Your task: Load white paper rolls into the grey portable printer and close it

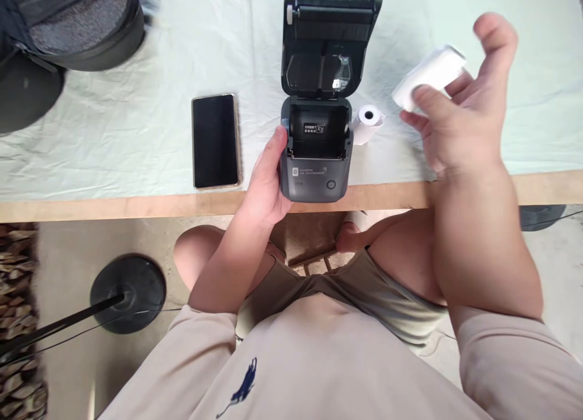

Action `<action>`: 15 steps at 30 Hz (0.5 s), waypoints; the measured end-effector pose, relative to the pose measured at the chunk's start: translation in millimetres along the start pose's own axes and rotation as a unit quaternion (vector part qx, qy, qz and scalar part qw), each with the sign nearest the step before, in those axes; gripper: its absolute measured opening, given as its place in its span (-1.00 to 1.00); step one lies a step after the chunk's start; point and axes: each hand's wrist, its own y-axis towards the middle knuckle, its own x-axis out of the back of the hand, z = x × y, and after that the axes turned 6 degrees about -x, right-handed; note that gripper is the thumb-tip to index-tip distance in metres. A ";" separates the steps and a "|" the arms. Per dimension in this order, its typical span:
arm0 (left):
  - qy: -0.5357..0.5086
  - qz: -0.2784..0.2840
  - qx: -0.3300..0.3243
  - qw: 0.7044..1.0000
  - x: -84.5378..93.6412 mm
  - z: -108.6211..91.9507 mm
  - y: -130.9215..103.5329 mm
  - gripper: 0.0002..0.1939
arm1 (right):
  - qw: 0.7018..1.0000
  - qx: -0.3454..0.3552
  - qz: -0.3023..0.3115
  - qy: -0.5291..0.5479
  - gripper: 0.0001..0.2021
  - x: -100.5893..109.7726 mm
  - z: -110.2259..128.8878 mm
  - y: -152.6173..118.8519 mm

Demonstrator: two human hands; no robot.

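My left hand point(268, 180) is closed around the left side of a dark grey portable receipt printer point(314, 180) at the table's front edge. The printer's lid point(325, 50) stands swung back, and its paper bay is bare inside. Just right of the printer is a small roll of white paper point(370, 125), its dark core hole showing. Farther right, above the table, my right hand point(464, 110) grips a white paper roll point(430, 77) between thumb and fingers, with the index finger raised away from it. That roll is slightly blurred.
A smartphone point(215, 141) with a dark screen lies left of the printer. At the far left rear sits a black bag point(82, 25). A pale cloth point(150, 128) covers the table, whose wooden front edge point(113, 204) shows. Below it, a round black stand base point(136, 292) rests on the floor.
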 end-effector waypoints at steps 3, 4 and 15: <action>0.013 0.002 0.001 1.000 -0.8 -0.4 -0.3 -0.42 | 0.978 -0.102 -0.008 0.184 -0.50 -5.0 6.2 0.4; 0.024 0.010 -0.002 1.000 -0.4 -0.3 -0.2 -0.42 | 0.971 -0.119 0.014 0.205 -0.54 -6.2 8.4 0.6; 0.033 0.081 -0.040 0.995 6.9 4.8 0.9 -0.58 | 0.994 0.033 0.008 0.108 -0.26 -34.4 48.3 -21.4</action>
